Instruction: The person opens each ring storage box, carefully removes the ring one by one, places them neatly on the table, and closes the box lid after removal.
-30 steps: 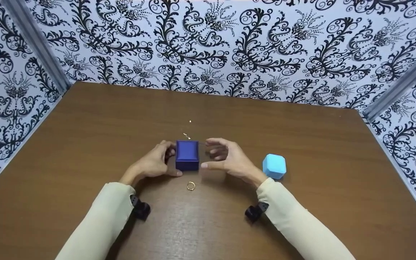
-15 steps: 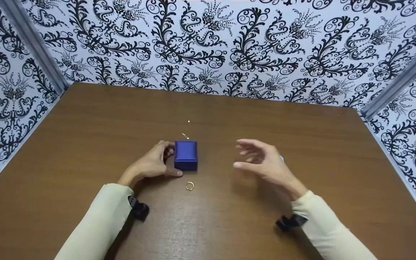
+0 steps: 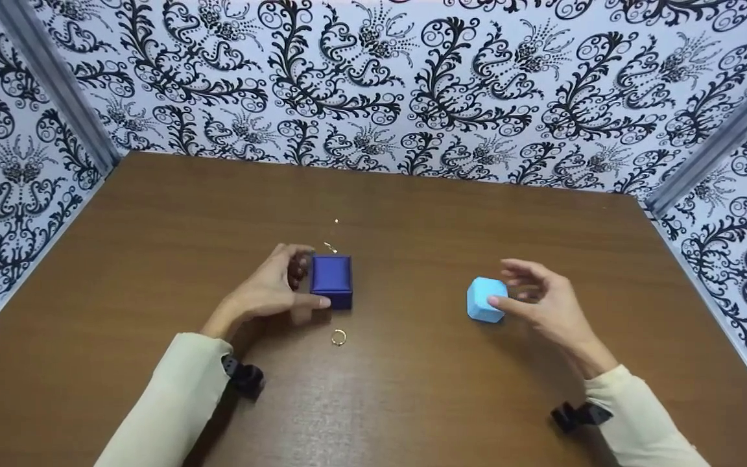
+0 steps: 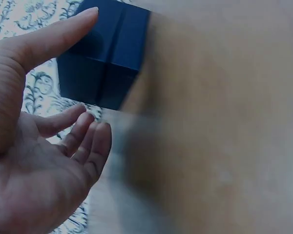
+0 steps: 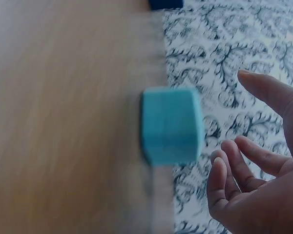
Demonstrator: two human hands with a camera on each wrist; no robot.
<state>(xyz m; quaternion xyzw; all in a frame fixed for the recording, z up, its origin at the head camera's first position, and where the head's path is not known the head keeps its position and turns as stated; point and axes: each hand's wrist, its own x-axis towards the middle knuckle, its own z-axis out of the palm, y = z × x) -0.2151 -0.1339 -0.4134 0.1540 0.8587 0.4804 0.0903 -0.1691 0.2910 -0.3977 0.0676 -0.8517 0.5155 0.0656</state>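
A dark blue ring box (image 3: 331, 275) with a closed lid stands on the table. My left hand (image 3: 263, 285) is at its left side, thumb across the front corner and fingers loosely bent behind. In the left wrist view the thumb overlaps the box (image 4: 105, 53), while the other fingertips show a gap from it. Farther right sits a light blue ring box (image 3: 482, 298), also closed. My right hand (image 3: 552, 308) is at that box's right, thumb overlapping its front and fingers loosely bent. The right wrist view shows space between these fingers and the light blue box (image 5: 171, 126).
A gold ring (image 3: 339, 337) lies in front of the dark blue box. Behind it are a small shiny jewellery piece (image 3: 330, 247) and a tiny bright piece (image 3: 336, 221). Patterned walls (image 3: 373, 84) border the brown table (image 3: 406, 389).
My right hand has moved right, from beside the dark blue box to the light blue one. The left hand has stayed by its box, its thumb shifting up onto the front corner.
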